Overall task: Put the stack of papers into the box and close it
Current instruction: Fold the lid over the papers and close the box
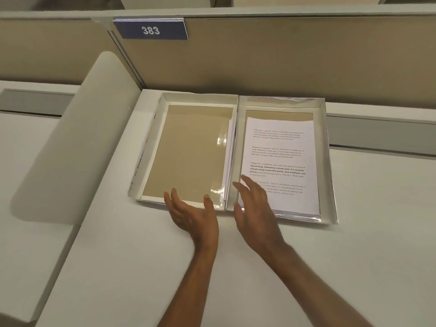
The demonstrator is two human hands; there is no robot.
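Two empty hands, left point(193, 213), right point(253, 208), fingers spread, one open box point(329, 161), one paper stack point(280, 161) inside

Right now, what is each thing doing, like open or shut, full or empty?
Box: open, lying flat.
Lid half: empty, beside the tray.
Stack of papers: inside the right tray, printed side up.
Left hand: open, holding nothing.
Right hand: open, over the papers' near corner.

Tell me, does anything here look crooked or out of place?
Slightly. The stack of papers lies a little tilted in the right half of the open box, leaving a bare brown strip along the far end. Nothing looks spilled or damaged.
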